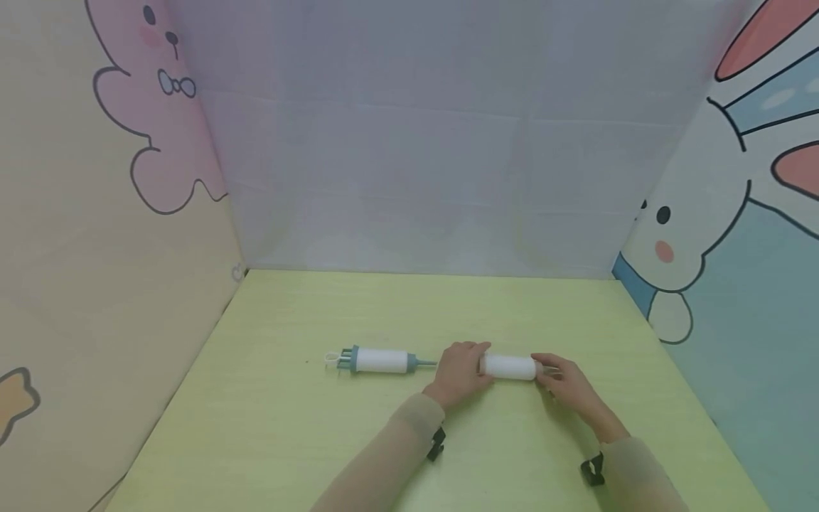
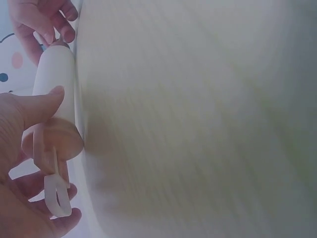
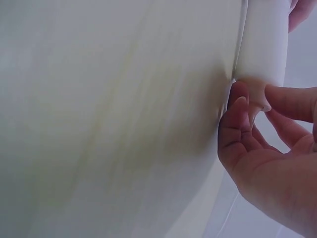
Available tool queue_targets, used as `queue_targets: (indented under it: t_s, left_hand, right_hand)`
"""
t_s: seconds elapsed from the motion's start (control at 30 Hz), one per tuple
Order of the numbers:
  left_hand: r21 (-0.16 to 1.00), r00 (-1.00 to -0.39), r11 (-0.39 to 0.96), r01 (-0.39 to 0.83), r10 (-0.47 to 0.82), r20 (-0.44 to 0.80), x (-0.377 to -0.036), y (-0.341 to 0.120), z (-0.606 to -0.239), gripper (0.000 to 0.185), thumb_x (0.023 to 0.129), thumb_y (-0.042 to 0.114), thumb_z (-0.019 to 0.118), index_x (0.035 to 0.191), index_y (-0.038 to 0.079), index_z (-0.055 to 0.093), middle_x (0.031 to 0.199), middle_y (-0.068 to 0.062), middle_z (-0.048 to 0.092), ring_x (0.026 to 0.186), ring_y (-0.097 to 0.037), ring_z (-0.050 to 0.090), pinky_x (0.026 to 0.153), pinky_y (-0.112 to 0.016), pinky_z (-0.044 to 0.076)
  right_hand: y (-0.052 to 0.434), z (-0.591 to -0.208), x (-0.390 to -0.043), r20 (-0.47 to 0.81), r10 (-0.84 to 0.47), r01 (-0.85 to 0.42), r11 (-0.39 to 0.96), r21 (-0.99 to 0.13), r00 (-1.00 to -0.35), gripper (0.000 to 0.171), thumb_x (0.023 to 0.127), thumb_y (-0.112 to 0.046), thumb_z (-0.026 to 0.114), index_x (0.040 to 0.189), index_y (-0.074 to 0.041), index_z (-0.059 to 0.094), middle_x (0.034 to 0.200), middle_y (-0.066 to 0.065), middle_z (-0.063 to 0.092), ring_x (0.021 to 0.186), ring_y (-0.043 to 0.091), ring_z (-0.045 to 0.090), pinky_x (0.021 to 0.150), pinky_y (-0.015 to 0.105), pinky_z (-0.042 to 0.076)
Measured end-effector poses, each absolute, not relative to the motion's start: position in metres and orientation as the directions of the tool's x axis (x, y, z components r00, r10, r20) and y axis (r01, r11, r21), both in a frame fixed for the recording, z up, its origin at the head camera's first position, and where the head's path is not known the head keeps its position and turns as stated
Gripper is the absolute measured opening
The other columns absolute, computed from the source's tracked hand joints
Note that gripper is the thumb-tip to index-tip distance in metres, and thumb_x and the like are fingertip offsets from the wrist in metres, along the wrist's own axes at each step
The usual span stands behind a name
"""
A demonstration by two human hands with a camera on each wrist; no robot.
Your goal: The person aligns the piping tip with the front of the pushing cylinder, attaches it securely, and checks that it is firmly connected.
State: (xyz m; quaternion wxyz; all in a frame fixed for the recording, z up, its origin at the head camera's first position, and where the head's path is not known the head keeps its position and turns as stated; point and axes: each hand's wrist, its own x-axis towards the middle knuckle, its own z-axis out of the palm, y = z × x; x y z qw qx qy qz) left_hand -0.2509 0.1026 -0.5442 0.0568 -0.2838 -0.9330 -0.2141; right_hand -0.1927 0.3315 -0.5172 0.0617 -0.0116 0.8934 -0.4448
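Observation:
A white cylinder (image 1: 510,367) with beige end caps lies sideways between my two hands, low over the table. My left hand (image 1: 457,370) grips its left end; in the left wrist view the thumb rests on the cylinder beside a beige flanged cap (image 2: 72,141), from which prongs and a white loop (image 2: 58,201) stick out. At the other end, my right hand (image 1: 569,384) pinches the tapered beige cap (image 3: 253,91) between thumb and fingers. To the left lies a similar white cylinder (image 1: 382,360) with teal caps, prongs, a white loop and a thin teal stem, its tip hidden near my left hand.
The pale yellow-green table (image 1: 288,441) runs back to a plain whitish wall (image 1: 397,156). A cartoon-printed panel (image 1: 96,249) closes the left side, and another panel (image 1: 768,320) with a rabbit the right. Black straps (image 1: 593,469) are on both wrists.

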Motion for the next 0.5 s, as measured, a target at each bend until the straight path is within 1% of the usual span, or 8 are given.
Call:
queue_targets:
  t_s: [0.07, 0.17, 0.23, 0.3, 0.4, 0.43, 0.5]
  left_hand:
    - [0.358, -0.834, 0.753, 0.551, 0.498, 0.237, -0.251, 0.102, -0.544, 0.065, 0.075, 0.044, 0.074, 0.131, 0.019, 0.053, 0.121, -0.001, 0.062, 0.107, -0.02, 0.057, 0.092, -0.034, 0.044]
    - [0.357, -0.84, 0.761, 0.542, 0.489, 0.234, -0.252, 0.102, -0.543, 0.069, 0.074, 0.045, 0.075, 0.133, 0.019, 0.051, 0.123, 0.0, 0.06, 0.111, -0.021, 0.054, 0.095, -0.036, 0.042]
    - [0.362, -0.842, 0.76, 0.54, 0.488, 0.232, -0.252, 0.102, -0.542, 0.072, 0.073, 0.047, 0.075, 0.134, 0.018, 0.05, 0.124, -0.001, 0.059, 0.113, -0.021, 0.054, 0.096, -0.036, 0.041]
    - [0.373, -0.841, 0.754, 0.541, 0.491, 0.227, -0.254, 0.1, -0.54, 0.072, 0.074, 0.049, 0.073, 0.135, 0.018, 0.049, 0.126, -0.001, 0.059, 0.114, -0.022, 0.053, 0.098, -0.036, 0.04]
    - [0.402, -0.839, 0.737, 0.543, 0.494, 0.227, -0.256, 0.095, -0.536, 0.071, 0.078, 0.055, 0.067, 0.136, 0.019, 0.048, 0.127, -0.002, 0.058, 0.117, -0.022, 0.052, 0.099, -0.038, 0.04]
    - [0.417, -0.838, 0.728, 0.544, 0.495, 0.228, -0.257, 0.092, -0.535, 0.07, 0.08, 0.057, 0.064, 0.136, 0.019, 0.048, 0.128, -0.002, 0.057, 0.118, -0.022, 0.051, 0.1, -0.038, 0.039]
    - [0.447, -0.841, 0.715, 0.538, 0.49, 0.229, -0.259, 0.085, -0.532, 0.068, 0.083, 0.06, 0.057, 0.137, 0.019, 0.047, 0.129, -0.003, 0.056, 0.12, -0.022, 0.049, 0.101, -0.039, 0.038]
  right_hand:
    - [0.333, -0.517, -0.194, -0.1, -0.075, 0.036, 0.597, -0.801, -0.992, 0.046, 0.093, -0.011, 0.057, 0.134, 0.004, 0.044, 0.136, 0.033, 0.04, 0.105, 0.041, 0.057, 0.062, 0.032, 0.05]
    - [0.335, -0.516, -0.195, -0.101, -0.076, 0.035, 0.604, -0.796, -0.992, 0.047, 0.092, -0.008, 0.056, 0.136, 0.003, 0.043, 0.137, 0.032, 0.04, 0.087, 0.029, 0.062, 0.058, 0.029, 0.047]
    - [0.337, -0.514, -0.196, -0.106, -0.065, 0.044, 0.611, -0.79, -0.992, 0.048, 0.09, -0.005, 0.055, 0.136, 0.002, 0.043, 0.134, 0.03, 0.043, 0.077, 0.022, 0.06, 0.056, 0.027, 0.045]
    - [0.338, -0.512, -0.196, -0.115, -0.055, 0.054, 0.633, -0.772, -0.992, 0.049, 0.089, -0.002, 0.053, 0.137, 0.0, 0.043, 0.126, 0.027, 0.05, 0.068, 0.016, 0.055, 0.054, 0.026, 0.042]
    - [0.339, -0.508, -0.198, -0.119, -0.027, 0.068, 0.689, -0.721, -0.993, 0.047, 0.088, -0.001, 0.048, 0.135, 0.0, 0.046, 0.117, 0.025, 0.055, 0.059, 0.014, 0.049, 0.053, 0.028, 0.04]
    - [0.339, -0.506, -0.199, -0.111, -0.014, 0.067, 0.719, -0.691, -0.994, 0.045, 0.089, -0.001, 0.047, 0.134, 0.0, 0.048, 0.117, 0.025, 0.056, 0.062, 0.016, 0.049, 0.056, 0.029, 0.041]
    - [0.339, -0.503, -0.2, -0.091, 0.008, 0.063, 0.773, -0.631, -0.996, 0.043, 0.089, -0.002, 0.044, 0.131, 0.0, 0.05, 0.122, 0.028, 0.053, 0.066, 0.021, 0.049, 0.06, 0.034, 0.041]
